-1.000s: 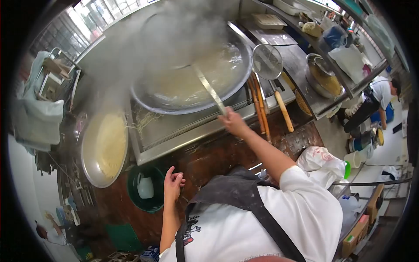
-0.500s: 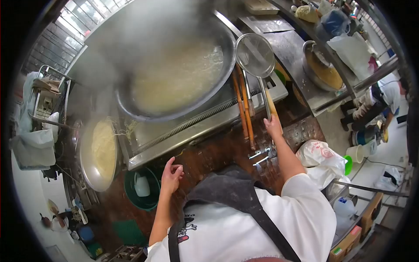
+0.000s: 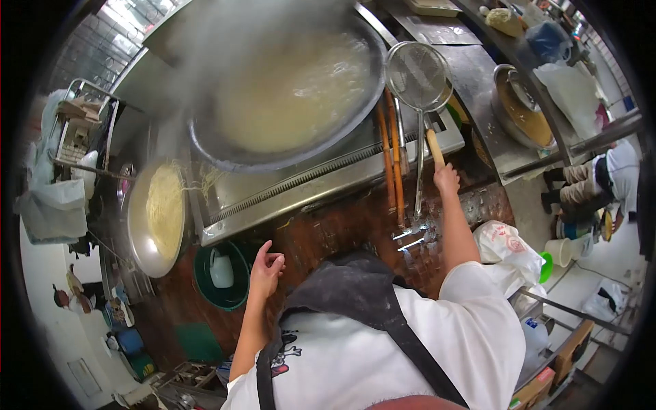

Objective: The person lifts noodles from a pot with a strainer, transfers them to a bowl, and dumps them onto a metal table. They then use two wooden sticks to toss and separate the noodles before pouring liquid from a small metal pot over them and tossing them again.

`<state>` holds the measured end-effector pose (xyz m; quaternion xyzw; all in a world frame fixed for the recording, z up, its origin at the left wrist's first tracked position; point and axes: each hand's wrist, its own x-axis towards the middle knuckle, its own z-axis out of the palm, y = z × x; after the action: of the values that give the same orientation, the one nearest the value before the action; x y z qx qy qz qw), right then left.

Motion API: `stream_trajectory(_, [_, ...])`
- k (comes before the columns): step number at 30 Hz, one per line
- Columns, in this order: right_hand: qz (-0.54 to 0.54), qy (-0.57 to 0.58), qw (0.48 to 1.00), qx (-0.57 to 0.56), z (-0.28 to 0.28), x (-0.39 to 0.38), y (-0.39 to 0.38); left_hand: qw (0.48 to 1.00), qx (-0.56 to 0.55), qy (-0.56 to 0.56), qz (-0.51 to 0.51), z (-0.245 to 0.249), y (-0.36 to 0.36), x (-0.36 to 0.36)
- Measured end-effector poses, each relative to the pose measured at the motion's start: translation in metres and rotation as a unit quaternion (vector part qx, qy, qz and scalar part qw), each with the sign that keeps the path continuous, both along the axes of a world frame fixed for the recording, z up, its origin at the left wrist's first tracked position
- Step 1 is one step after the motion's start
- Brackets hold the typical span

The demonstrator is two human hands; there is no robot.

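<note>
My right hand (image 3: 447, 180) is closed around the end of a pale wooden handle (image 3: 433, 145). The head of that tool cannot be made out near the strainer. Just left of it, a round mesh strainer (image 3: 418, 75) rests over the stove's right edge, its metal handle pointing toward me. Two long brown sticks (image 3: 391, 164) lie beside the strainer. My left hand (image 3: 265, 272) hovers before the stove, holding nothing, index finger stretched and the others loosely bent. Cloudy liquid steams in a large wok (image 3: 239, 164) ahead.
On the left stands a metal bowl (image 3: 145, 256) heaped with noodles (image 3: 166, 212); some strands trail onto the stove (image 3: 294, 198). Below is a green tub (image 3: 236, 297) with a white jug (image 3: 221, 270). A basin (image 3: 506, 113) sits at right. Other people (image 3: 615, 171) are in the background.
My right hand has shifted from beside the strainer's metal handle to the right, onto the wooden handle, which now angles away from the strainer. The view has shifted slightly.
</note>
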<state>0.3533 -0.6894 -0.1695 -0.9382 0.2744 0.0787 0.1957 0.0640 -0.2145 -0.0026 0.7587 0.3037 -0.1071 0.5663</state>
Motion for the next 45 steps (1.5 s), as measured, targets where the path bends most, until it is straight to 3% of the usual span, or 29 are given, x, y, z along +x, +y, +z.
stream_trajectory(1, [0.046, 0.027, 0.996, 0.067, -0.036, 0.009, -0.016, 1.000, -0.005, -0.006, -0.003, -0.003, 0.004, -0.002])
stream_trajectory(3, [0.062, -0.017, 0.996, 0.058, -0.053, 0.010, -0.024, 1.000, -0.014, -0.017, 0.011, -0.009, 0.011, -0.013])
stream_trajectory(6, [0.092, -0.052, 0.994, -0.031, 0.028, -0.006, 0.029, 0.999, -0.015, -0.038, 0.014, -0.014, 0.029, -0.030])
stream_trajectory(8, [0.181, -0.285, 0.940, -0.044, 0.010, 0.007, 0.060, 0.999, -0.001, -0.036, 0.034, -0.011, 0.046, -0.041])
stream_trajectory(10, [0.227, -0.319, 0.908, 0.151, 0.025, 0.007, 0.127, 0.998, 0.003, -0.044, 0.046, -0.014, 0.065, -0.055])
stream_trajectory(11, [0.216, -0.257, 0.890, 0.310, 0.052, -0.013, 0.180, 0.997, 0.002, -0.052, 0.053, -0.016, 0.076, -0.064])
stream_trajectory(12, [0.266, -0.289, 0.858, 0.332, 0.064, -0.031, 0.230, 0.996, 0.001, -0.061, 0.059, -0.019, 0.089, -0.073])
stream_trajectory(15, [0.405, -0.073, 0.810, 0.418, 0.062, -0.080, 0.357, 0.992, -0.022, -0.067, 0.107, -0.020, 0.130, -0.103])
stream_trajectory(17, [0.536, -0.084, 0.770, 0.335, 0.068, -0.121, 0.429, 0.987, -0.032, -0.088, 0.129, -0.028, 0.164, -0.128])
stream_trajectory(20, [0.566, 0.017, 0.780, 0.266, 0.069, -0.163, 0.514, 0.977, -0.079, -0.103, 0.169, -0.033, 0.223, -0.163])
stream_trajectory(23, [0.625, -0.087, 0.755, 0.179, 0.039, -0.174, 0.585, 0.974, -0.078, -0.099, 0.188, -0.037, 0.278, -0.188])
stream_trajectory(28, [0.599, -0.088, 0.794, 0.057, 0.002, -0.130, 0.704, 0.973, -0.055, -0.078, 0.212, -0.048, 0.353, -0.224])
stream_trajectory(32, [0.589, -0.116, 0.798, 0.042, -0.012, -0.071, 0.785, 0.953, -0.082, -0.068, 0.283, -0.046, 0.389, -0.244])
stream_trajectory(38, [0.574, -0.095, 0.799, 0.152, -0.010, -0.012, 0.894, 0.929, -0.105, -0.035, 0.352, -0.046, 0.398, -0.240])
stream_trajectory(41, [0.584, -0.120, 0.782, 0.185, -0.010, 0.019, 0.926, 0.943, -0.091, 0.005, 0.320, -0.043, 0.408, -0.213])
stream_trajectory(44, [0.628, -0.141, 0.733, 0.222, -0.057, 0.087, 0.961, 0.955, -0.076, 0.018, 0.287, -0.047, 0.432, -0.181])
stream_trajectory(45, [0.623, -0.139, 0.732, 0.239, -0.038, 0.087, 0.965, 0.958, -0.075, 0.013, 0.276, -0.049, 0.440, -0.167])
